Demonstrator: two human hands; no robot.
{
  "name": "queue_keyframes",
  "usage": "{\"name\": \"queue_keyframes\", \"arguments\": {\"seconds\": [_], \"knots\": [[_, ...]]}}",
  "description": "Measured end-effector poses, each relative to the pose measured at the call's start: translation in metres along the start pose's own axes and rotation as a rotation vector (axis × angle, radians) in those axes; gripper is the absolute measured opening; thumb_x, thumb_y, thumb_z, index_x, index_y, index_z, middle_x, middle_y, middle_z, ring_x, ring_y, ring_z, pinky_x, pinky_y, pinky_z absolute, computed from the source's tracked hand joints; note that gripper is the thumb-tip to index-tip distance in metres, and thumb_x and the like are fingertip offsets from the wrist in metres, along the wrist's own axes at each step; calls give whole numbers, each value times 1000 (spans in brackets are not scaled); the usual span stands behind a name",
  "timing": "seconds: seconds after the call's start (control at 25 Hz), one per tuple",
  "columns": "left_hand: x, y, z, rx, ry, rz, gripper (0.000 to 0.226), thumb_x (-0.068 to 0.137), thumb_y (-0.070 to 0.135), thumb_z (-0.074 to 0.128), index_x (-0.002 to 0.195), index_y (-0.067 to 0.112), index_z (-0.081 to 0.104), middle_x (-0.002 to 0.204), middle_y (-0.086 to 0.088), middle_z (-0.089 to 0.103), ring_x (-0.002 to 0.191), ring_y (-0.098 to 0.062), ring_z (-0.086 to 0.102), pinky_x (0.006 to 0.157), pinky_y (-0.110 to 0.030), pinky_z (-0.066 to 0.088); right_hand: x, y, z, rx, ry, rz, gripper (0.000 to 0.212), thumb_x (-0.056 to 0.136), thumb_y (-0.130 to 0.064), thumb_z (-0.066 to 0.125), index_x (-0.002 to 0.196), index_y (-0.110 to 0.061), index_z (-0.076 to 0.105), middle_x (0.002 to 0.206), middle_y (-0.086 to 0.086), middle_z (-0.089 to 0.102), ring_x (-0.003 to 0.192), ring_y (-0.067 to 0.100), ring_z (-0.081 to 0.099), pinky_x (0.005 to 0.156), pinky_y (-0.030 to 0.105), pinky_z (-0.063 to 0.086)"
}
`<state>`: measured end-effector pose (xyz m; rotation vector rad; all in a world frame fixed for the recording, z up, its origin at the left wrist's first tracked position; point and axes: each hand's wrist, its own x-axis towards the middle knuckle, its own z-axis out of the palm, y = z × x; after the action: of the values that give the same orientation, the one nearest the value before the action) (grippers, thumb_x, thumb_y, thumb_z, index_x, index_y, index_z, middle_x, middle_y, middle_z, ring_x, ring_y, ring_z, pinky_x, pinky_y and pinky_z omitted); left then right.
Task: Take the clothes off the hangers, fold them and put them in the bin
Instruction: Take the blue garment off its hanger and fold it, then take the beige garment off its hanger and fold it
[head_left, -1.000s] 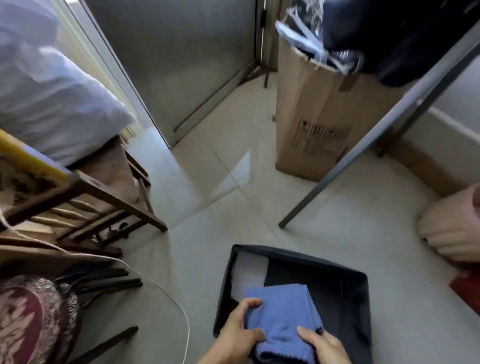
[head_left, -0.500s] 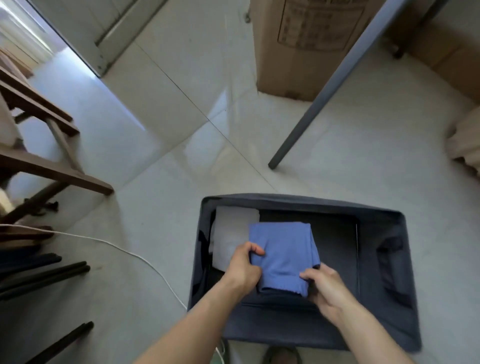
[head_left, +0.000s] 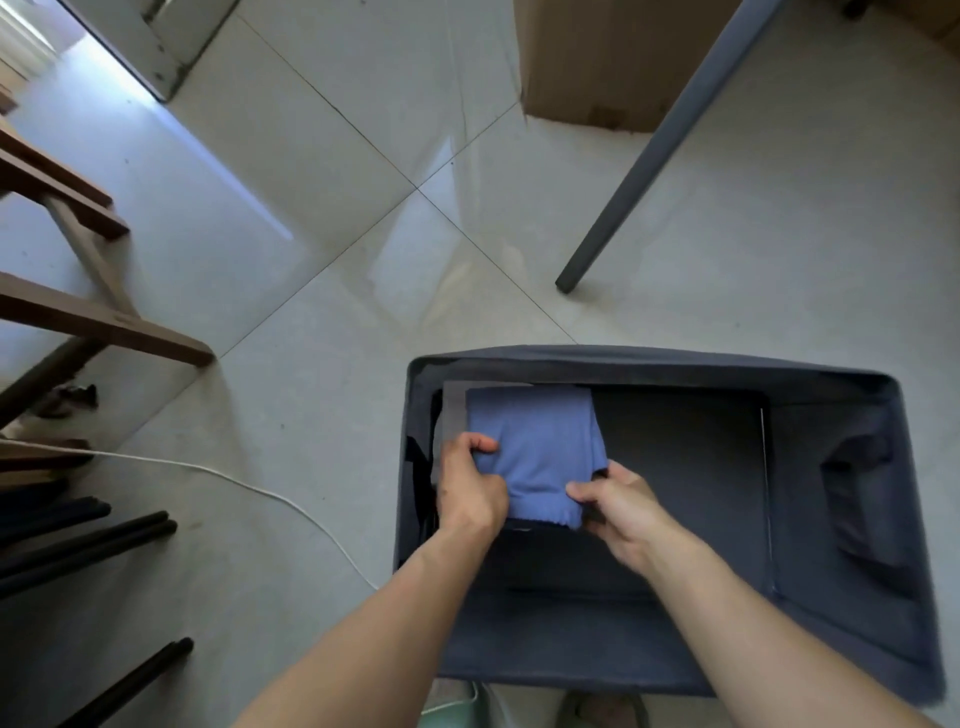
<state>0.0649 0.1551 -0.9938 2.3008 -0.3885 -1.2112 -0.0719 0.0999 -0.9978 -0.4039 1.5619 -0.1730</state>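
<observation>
At far left, wooden frame (head_left: 104, 322) and white cord (head_left: 234, 478) on floor tiles. Centre-right, dark fabric bin (head_left: 649, 364): its left end holds grey folded cloth (head_left: 454, 410), folded blue garment (head_left: 540, 441) atop it; left hand (head_left: 470, 493) curled on its left edge, right hand (head_left: 623, 504) pinching its near right corner.

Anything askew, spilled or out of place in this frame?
Nothing wrong in the bin: the folded blue garment sits squarely over a grey folded piece at its left end, gripped by the left hand and right hand. The one oddity is a white cord trailing loose across the floor towards the bin.
</observation>
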Motion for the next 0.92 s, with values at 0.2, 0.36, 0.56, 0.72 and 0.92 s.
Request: {"name": "queue_keyframes", "arguments": {"seconds": [0.2, 0.36, 0.56, 0.72, 0.92], "knots": [[19, -9, -20, 182, 22, -7, 50, 81, -9, 46, 127, 9, 48, 134, -10, 42, 116, -24, 47, 95, -26, 37, 14, 9, 46, -190, -18, 7, 66, 86, 12, 58, 146, -5, 35, 135, 17, 55, 119, 30, 55, 102, 41, 43], [0, 10, -25, 191, -102, -97, 51, 89, -1, 51, 138, 9, 44, 147, -11, 34, 132, -27, 41, 108, -29, 33, -23, -3, 41, -273, 92, -85, 63, 90, 11, 53, 147, -5, 33, 146, 16, 45, 130, 26, 48, 101, 29, 38], [-83, 77, -70, -124, -328, -121, 26, 92, 9, 57, 116, 18, 62, 117, -3, 67, 106, -19, 64, 96, -36, 52, -147, -58, 35, -80, -22, -139, 26, 95, -3, 52, 120, -11, 56, 105, 15, 70, 86, 22, 67, 71, 29, 53], [-181, 146, -125, -359, -281, -74, 16, 93, 6, 56, 101, 17, 65, 92, -3, 71, 88, -20, 69, 89, -44, 56, -268, -101, 29, -44, -54, -294, 19, 95, 1, 51, 109, -7, 61, 83, 11, 68, 67, 18, 64, 60, 27, 51], [-310, 222, -192, -498, -313, 23, 13, 85, 6, 66, 88, 18, 71, 78, 2, 74, 79, -13, 69, 67, -29, 54, -413, -138, 4, -58, -120, -476, 19, 92, 10, 52, 98, -1, 67, 75, 16, 70, 68, 28, 61, 59, 33, 49]]}}
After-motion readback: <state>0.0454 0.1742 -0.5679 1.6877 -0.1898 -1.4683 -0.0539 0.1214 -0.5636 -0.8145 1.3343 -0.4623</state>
